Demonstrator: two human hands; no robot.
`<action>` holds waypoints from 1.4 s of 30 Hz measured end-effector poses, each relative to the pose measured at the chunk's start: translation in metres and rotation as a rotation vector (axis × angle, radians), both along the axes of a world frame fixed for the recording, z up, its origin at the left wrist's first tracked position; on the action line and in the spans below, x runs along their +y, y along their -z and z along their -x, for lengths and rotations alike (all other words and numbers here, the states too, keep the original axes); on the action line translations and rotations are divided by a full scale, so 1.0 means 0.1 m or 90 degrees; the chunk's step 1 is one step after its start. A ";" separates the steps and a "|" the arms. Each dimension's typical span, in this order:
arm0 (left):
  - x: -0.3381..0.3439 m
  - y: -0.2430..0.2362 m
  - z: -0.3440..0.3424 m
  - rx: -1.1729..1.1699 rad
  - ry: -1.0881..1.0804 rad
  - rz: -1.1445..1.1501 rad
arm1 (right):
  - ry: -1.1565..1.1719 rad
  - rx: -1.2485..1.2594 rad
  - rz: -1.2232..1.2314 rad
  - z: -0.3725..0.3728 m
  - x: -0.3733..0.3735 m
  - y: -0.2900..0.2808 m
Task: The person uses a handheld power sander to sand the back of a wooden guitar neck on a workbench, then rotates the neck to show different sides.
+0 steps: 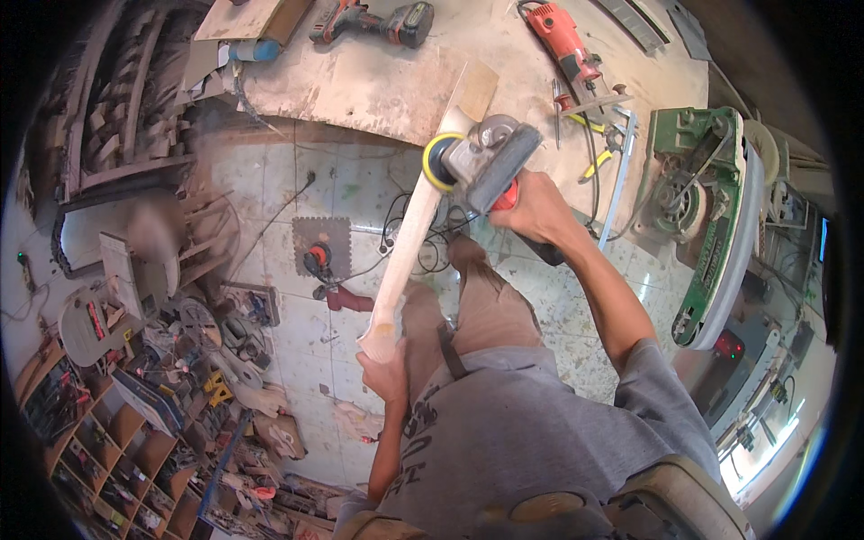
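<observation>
My left hand [382,371] grips the lower, shaped end of a long pale wooden piece [405,261], which runs diagonally up to the bench edge. My right hand [533,205] is wrapped round the red-and-black handle of a power sander [486,162] with a round, yellow-rimmed pad. The pad is at the upper part of the wooden piece; whether it presses on the wood I cannot tell. A flat board [472,85] shows at the upper end of the piece on the bench.
The workbench [315,90] carries a drill [405,25], a red power tool [567,49] and yellow-handled pliers [601,162]. A green belt machine [684,207] stands right. Cords and another sander [319,259] lie on the floor. Cubby shelving [117,432] and clutter fill the left.
</observation>
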State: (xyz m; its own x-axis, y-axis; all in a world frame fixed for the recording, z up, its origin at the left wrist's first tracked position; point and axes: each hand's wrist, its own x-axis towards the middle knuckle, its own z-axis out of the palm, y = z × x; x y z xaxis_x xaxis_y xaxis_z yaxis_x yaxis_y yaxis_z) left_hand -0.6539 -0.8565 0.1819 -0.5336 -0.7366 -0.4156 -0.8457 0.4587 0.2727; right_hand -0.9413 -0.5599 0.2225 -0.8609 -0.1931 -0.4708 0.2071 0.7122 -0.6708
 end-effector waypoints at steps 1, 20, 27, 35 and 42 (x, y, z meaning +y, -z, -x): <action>-0.01 0.01 -0.01 0.012 -0.005 -0.002 | -0.025 0.006 0.007 -0.04 0.00 -0.02; -0.27 0.10 -0.09 0.099 0.010 0.070 | 0.018 -0.021 -0.038 -0.08 0.03 -0.29; -0.31 0.17 -0.15 0.162 0.088 0.146 | 0.043 -0.035 -0.026 -0.02 0.05 -0.30; -0.41 0.30 -0.27 0.199 0.152 0.202 | 0.066 -0.024 0.004 0.00 0.07 -0.35; -0.37 0.15 -0.22 0.132 0.126 0.128 | 0.026 -0.021 0.044 -0.12 0.13 -0.20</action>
State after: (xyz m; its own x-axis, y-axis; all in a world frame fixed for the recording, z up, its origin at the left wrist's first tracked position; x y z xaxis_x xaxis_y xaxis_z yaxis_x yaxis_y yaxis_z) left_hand -0.6316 -0.8931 0.1670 -0.7320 -0.6667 -0.1406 -0.6712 0.6700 0.3171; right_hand -0.9295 -0.5472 0.2421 -0.8534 -0.1901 -0.4853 0.2578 0.6553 -0.7100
